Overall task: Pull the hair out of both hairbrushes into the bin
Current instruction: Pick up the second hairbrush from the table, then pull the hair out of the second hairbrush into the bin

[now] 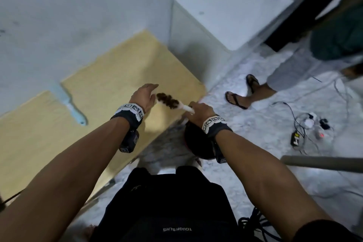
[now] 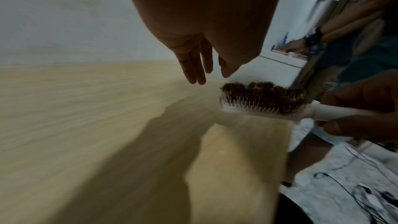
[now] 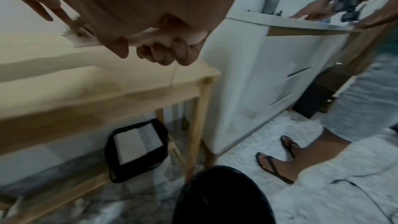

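My right hand (image 1: 197,107) grips the handle of a white hairbrush (image 1: 177,104) and holds it above the right end of the wooden table (image 1: 110,76). A clump of brown hair (image 2: 263,91) fills its bristles. My left hand (image 1: 150,94) is open with straight fingers (image 2: 197,69), just left of the brush head and holding nothing. A light blue hairbrush (image 1: 71,104) lies on the table farther left. The black bin (image 3: 221,197) stands on the floor below my right wrist, beside the table leg.
A white cabinet (image 1: 225,15) stands right of the table. Another person in sandals (image 1: 242,96) stands beside it, hands on its top. Cables and a power strip (image 1: 308,124) lie on the marble floor. A black bag (image 3: 137,149) sits under the table.
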`<state>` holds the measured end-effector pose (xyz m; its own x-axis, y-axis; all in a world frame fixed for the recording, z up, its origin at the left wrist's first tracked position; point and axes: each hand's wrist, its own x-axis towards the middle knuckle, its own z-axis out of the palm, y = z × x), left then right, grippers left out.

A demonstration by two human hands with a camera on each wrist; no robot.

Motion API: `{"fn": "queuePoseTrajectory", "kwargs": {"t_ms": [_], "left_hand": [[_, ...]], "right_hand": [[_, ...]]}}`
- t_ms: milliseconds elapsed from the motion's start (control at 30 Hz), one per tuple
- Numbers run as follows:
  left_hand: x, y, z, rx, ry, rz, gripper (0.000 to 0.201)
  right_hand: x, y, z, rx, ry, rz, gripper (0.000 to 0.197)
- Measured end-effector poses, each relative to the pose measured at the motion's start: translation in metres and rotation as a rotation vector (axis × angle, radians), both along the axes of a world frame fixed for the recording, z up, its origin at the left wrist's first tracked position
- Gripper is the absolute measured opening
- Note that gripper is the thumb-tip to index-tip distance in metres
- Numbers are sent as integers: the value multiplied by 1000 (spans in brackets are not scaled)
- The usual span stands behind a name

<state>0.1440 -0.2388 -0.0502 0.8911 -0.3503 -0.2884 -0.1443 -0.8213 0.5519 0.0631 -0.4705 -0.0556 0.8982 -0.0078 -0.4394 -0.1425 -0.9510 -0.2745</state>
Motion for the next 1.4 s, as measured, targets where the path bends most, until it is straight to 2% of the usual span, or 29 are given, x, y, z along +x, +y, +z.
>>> {"fn": "queuePoseTrajectory", "kwargs": {"t_ms": [67,100,300,500,767,1000,1400], "left_hand": [[-13,-60,2,15,39,-114,50],[-14,-65,3,27,47,-129,49],[-45,-194,16,18,-26,-272,34],[-61,-270,16,128,6,-483,27],[-75,-308,5,152,38,-669,22],[-74,-329,7,168,28,-784,21],[-73,-339,7,-84,22,-627,12]], "right_hand": [[-26,-54,4,-17,-7,-33,35],[-28,-57,4,-12,-24,-21,34],[-85,-160,11,9,-54,-161,29],[-148,-214,2,44,-102,-309,27],[-197,-227,-15,15,-88,-429,31],[-213,-224,-28,41,-65,-531,34],[-219,-230,-29,38,-83,-659,30]]}}
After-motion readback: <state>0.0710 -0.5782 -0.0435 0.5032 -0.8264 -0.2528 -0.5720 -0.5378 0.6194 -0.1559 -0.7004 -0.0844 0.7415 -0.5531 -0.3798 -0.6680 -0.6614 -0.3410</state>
